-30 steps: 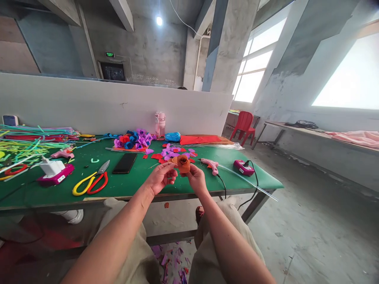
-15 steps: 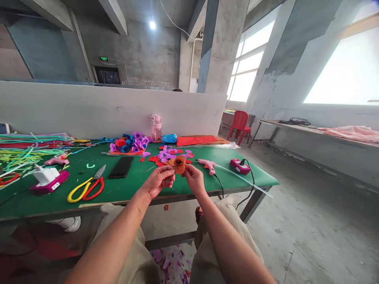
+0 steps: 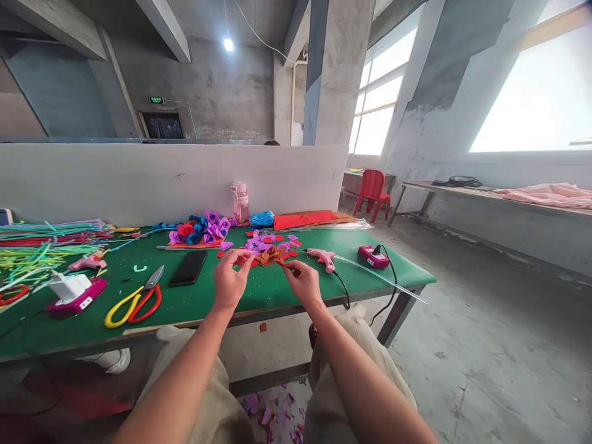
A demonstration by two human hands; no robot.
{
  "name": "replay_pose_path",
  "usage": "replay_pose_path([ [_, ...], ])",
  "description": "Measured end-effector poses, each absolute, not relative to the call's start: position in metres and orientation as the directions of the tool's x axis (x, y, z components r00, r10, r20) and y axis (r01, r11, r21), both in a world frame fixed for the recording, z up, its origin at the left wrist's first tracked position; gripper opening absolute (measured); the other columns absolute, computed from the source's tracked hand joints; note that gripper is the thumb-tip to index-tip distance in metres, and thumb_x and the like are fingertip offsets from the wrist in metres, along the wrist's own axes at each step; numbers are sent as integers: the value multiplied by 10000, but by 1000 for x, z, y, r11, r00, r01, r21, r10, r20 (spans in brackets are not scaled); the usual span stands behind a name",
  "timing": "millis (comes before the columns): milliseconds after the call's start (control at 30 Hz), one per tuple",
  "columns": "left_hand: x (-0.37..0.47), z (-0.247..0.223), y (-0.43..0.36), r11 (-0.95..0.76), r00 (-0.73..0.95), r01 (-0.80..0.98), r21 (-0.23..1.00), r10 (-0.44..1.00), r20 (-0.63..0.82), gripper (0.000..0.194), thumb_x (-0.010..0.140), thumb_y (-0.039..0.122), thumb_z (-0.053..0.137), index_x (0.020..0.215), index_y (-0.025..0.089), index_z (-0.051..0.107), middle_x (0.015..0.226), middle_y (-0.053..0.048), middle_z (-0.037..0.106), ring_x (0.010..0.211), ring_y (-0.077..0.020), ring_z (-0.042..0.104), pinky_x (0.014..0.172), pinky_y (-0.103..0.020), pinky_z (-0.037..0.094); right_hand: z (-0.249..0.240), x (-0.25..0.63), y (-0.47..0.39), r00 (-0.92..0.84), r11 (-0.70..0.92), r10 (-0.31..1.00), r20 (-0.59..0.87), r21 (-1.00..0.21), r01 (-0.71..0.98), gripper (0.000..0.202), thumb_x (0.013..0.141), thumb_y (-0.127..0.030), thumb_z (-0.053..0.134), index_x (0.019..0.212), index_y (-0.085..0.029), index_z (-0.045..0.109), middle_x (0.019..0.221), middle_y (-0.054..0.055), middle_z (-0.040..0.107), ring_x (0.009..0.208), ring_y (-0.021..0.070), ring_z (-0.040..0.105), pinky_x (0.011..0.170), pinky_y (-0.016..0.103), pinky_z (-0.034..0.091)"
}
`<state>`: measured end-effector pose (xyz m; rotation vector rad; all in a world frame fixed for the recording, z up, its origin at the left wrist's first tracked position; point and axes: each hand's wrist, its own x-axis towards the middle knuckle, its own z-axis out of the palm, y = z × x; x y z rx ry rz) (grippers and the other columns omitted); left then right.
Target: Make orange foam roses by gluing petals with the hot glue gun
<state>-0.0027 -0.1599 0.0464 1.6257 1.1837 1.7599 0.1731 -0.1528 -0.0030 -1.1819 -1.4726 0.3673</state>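
A small brown crepe-paper flower [image 3: 278, 259] is pinched between the thumb and fingers of my right hand [image 3: 303, 282]. My left hand [image 3: 231, 279] is just to its left, thumb and fingertips drawn together by the brown petals [image 3: 266, 256]. What lies between those left fingertips, if anything, is too small to make out. Behind my hands, purple petals [image 3: 263, 242] and red ones are scattered on the green table. A pink glue gun [image 3: 322, 258] lies to the right of my right hand, with a clear glue stick [image 3: 379, 277] out of its back.
Yellow-and-red-handled scissors [image 3: 139, 302] and a black phone [image 3: 188, 269] lie left of my hands. Finished paper flowers [image 3: 201, 229], a pink bottle [image 3: 240, 202] and red paper sheets [image 3: 303, 219] are at the back. Power blocks [image 3: 374, 257] stand at both sides.
My left hand has moved slightly left, its fingertips off the flower's side. The brown flower has tipped from facing me and stays in my right hand. The view has shifted slightly.
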Motion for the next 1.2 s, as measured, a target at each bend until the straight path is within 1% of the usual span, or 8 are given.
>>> replay_pose_path([
  [100,-2,51,-168,-586,-67,363,724,758,648,56,700,250,721,745,260,689,896,-49,654,992,-240,529,914,-321,387,-3,171,-155,152,459,805,574,-764,453,213,785,-328,530,759,-198,696,689,16,672,517,130,486,529,255,376],
  [167,-1,52,-171,-609,23,451,652,738,674,63,715,258,710,773,272,689,923,-58,656,1027,-258,504,959,-355,351,-3,169,-157,145,473,798,585,-757,451,207,790,-315,525,769,-199,695,699,18,672,522,130,491,531,254,383],
  [233,2,51,-173,-633,69,507,584,706,705,65,740,278,689,805,274,688,931,-67,654,1028,-269,497,978,-378,331,-2,167,-159,135,491,786,603,-743,455,203,794,-293,516,781,-197,694,713,22,673,531,132,499,540,255,395],
  [433,7,46,-173,-703,76,575,418,555,828,66,780,265,645,832,258,686,910,-78,664,966,-262,539,941,-388,360,0,163,-164,136,520,754,643,-711,474,217,820,-304,505,800,-194,691,730,32,668,545,131,505,552,253,409],
  [633,6,44,-170,-674,173,727,130,363,916,75,819,192,584,856,217,644,854,-52,672,860,-216,559,842,-370,424,0,161,-165,143,523,748,649,-708,475,197,817,-270,514,796,-179,688,727,21,660,531,111,497,547,233,406],
  [700,7,43,-169,-662,193,746,75,323,926,77,819,177,584,866,210,635,855,-51,674,853,-209,557,830,-361,433,-1,161,-165,140,533,743,655,-704,469,190,817,-268,520,801,-181,688,730,20,659,536,111,502,550,231,408],
  [833,8,42,-169,-644,203,764,45,307,930,86,818,176,587,884,207,633,859,-51,673,854,-206,555,827,-358,441,-1,160,-165,137,548,734,665,-699,459,190,827,-272,518,807,-188,687,735,18,657,544,113,507,550,230,410],
  [1200,8,42,-169,-636,200,770,48,313,928,116,823,162,563,907,202,632,874,-59,672,858,-208,558,818,-359,437,-1,158,-167,130,546,734,667,-693,471,184,831,-265,521,805,-185,684,725,14,642,534,109,494,546,231,393],
])
